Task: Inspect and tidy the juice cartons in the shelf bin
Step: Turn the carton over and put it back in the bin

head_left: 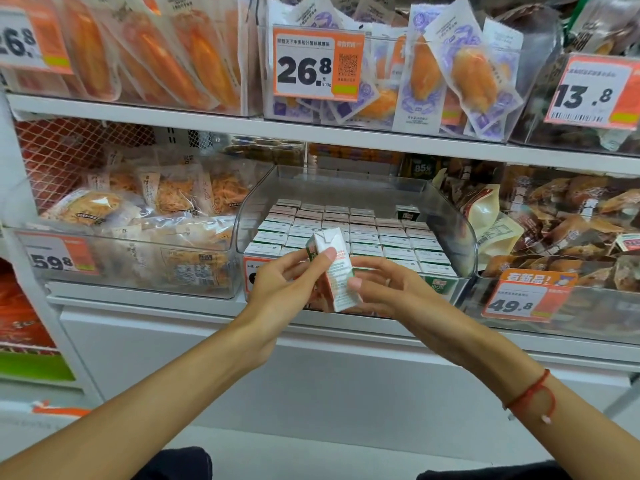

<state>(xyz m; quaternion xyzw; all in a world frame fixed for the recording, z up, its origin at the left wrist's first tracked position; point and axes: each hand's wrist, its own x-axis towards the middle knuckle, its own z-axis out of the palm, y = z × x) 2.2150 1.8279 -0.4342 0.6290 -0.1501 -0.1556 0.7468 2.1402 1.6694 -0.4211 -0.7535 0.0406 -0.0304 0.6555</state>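
I hold one small juice carton [335, 271] tilted in front of the clear shelf bin [450, 220]. My left hand [287, 285] grips its upper left side, with the thumb across the white top face. My right hand [384, 285] pinches its lower right edge. Inside the bin, several rows of juice cartons [367, 233] stand upright and packed close, white tops showing. One dark carton [407, 212] stands alone at the back right of the bin.
A bin of shredded snack packs [145, 216] sits left of the juice bin, and a bin of brown snack bags [561, 223] sits right. An upper shelf [311, 128] with bagged goods and price tags overhangs. A white cabinet front [311, 368] lies below.
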